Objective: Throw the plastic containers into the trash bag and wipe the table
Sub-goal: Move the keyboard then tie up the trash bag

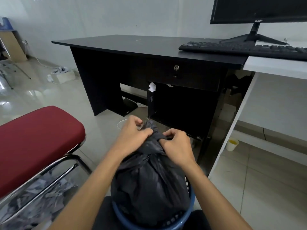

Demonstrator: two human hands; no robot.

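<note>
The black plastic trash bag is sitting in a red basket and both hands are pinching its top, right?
No, the round plastic basket is blue, not red. The head view shows the black plastic trash bag sitting in it, with the left hand and the right hand pinching its top.

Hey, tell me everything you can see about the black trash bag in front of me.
The trash bag is thin, wrinkled black plastic, bulging and full. It stands upright in a blue basket in front of the black desk. Its top is gathered into a twisted neck, which the left hand and the right hand both pinch. Its contents are hidden.
</note>
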